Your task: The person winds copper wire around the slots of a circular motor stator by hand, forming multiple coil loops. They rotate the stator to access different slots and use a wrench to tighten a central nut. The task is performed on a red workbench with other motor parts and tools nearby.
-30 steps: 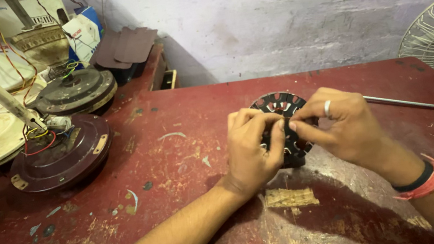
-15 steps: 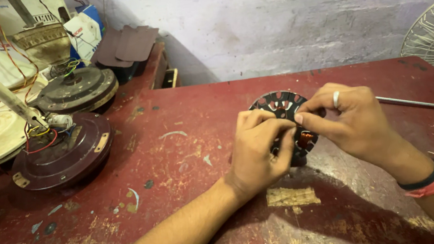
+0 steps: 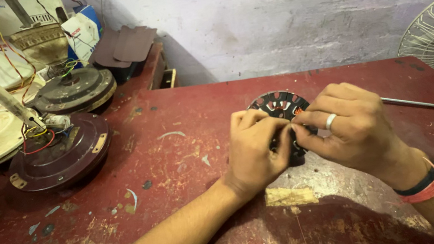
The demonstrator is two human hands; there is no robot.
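We see a left hand (image 3: 256,147) and right hand (image 3: 349,132) pinched together on a round black fan stator (image 3: 281,107), at bench (image 3: 177,161) centre. What the fingertips grip seems a fine wire, hidden. Tugging could snap it. A T-handle wrench (image 3: 427,105) lies at three o'clock.

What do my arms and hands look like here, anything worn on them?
Both forearms are bare, with no sleeves in view. The right hand wears a plain silver-coloured ring on one finger, and its wrist carries two bands side by side: a dark band and a reddish-orange thread band. The left hand shows no ring, band or glove.
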